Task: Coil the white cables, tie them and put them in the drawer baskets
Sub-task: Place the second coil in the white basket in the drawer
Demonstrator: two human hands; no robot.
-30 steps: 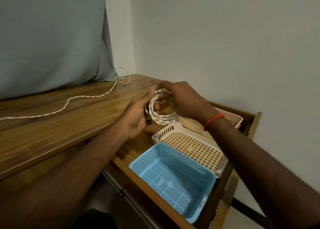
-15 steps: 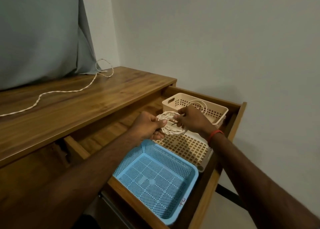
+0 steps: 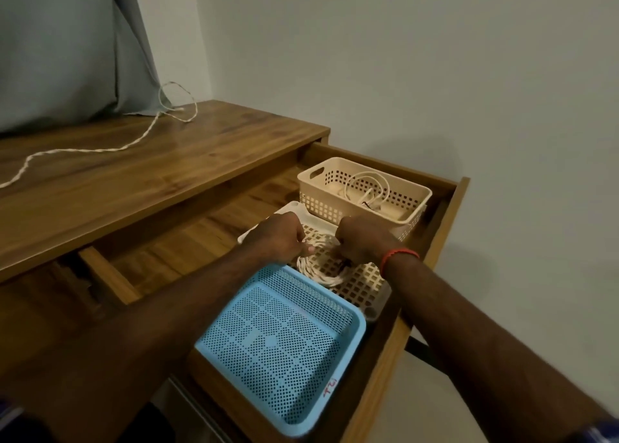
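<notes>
Gripping the coiled cable [image 3: 322,275] are left hand [image 3: 278,238] and right hand [image 3: 365,238]; blue basket's [image 3: 360,322] red scrawl [image 3: 330,386] illegible.

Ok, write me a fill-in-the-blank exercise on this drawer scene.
The empty basket nearest the person is ____.
The beige basket holds one coiled ____.
The red band sits on the ____ wrist.
The left hand and right hand grip the cable coil over the ____ of three baskets.
Missing words: blue, cable, right, middle.

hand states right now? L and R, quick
Left hand: closed, gripping the coiled white cable, which is in the white basket.
Right hand: closed, gripping the same coil on its other side.
</notes>
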